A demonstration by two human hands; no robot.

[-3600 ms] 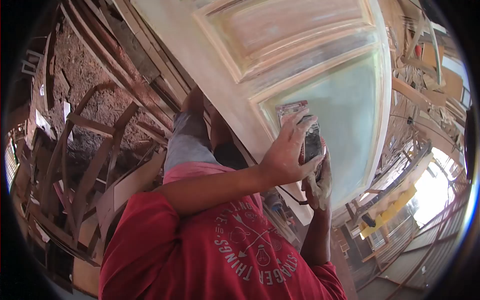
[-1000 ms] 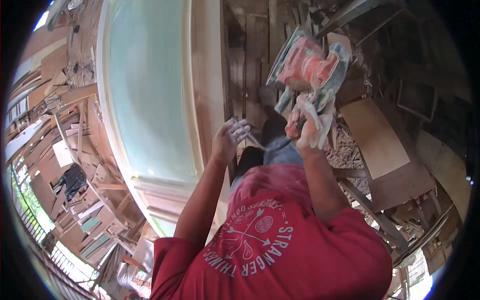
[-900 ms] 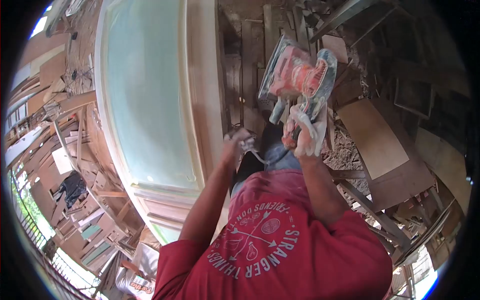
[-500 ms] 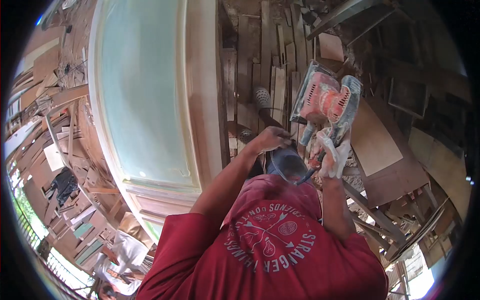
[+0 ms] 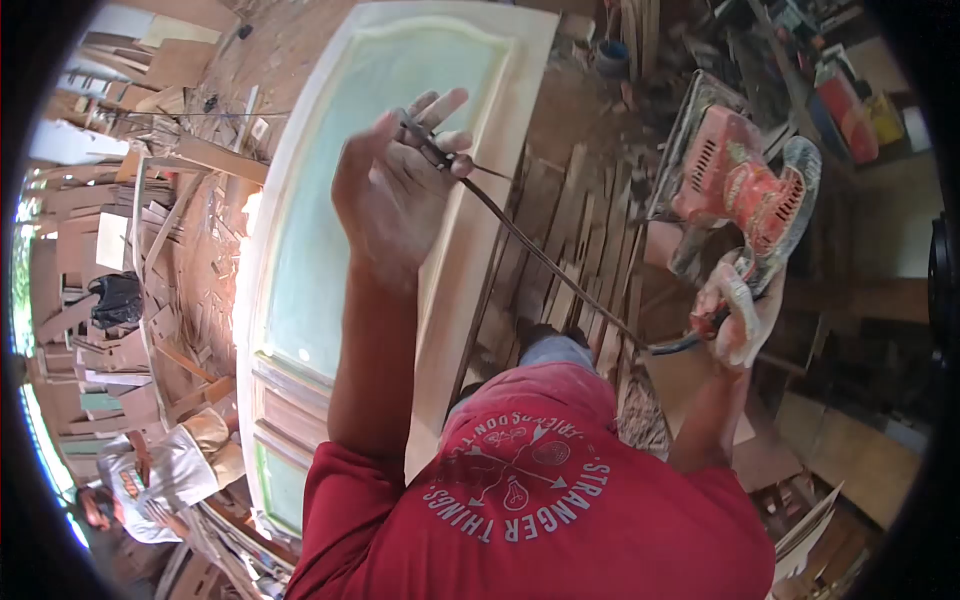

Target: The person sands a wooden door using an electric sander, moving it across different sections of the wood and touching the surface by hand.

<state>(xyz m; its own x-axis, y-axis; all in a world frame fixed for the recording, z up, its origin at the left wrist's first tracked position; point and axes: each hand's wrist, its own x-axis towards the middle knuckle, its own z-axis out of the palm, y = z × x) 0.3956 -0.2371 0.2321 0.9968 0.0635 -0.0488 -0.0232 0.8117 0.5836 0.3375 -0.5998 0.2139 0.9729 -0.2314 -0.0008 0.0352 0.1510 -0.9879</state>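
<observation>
My left hand (image 5: 400,195) is raised over a wooden door panel (image 5: 455,330) with a pale green, glassy-looking inset (image 5: 330,240). Its thumb and fingers pinch a dark power cord (image 5: 540,255), with a dark end piece between the fingers that could be a plug. The cord stretches down to the right, towards the sander's handle. My right hand (image 5: 745,315), with white covering on part of it, is closed around the handle of a dusty red electric sander (image 5: 735,165). The sander is held up in the air, its flat pad facing left.
Wooden strips (image 5: 570,220) cover the ground beside the panel. A person in a light shirt (image 5: 170,475) is at lower left, near piled board scraps and a black plastic bag (image 5: 117,300). Sheets of board (image 5: 850,460) lean at lower right. A dark bucket (image 5: 611,58) stands at the top.
My left hand has risen from near my lap to above the panel, drawing the cord out long. My right hand and the sander have shifted right. The whole view has turned somewhat.
</observation>
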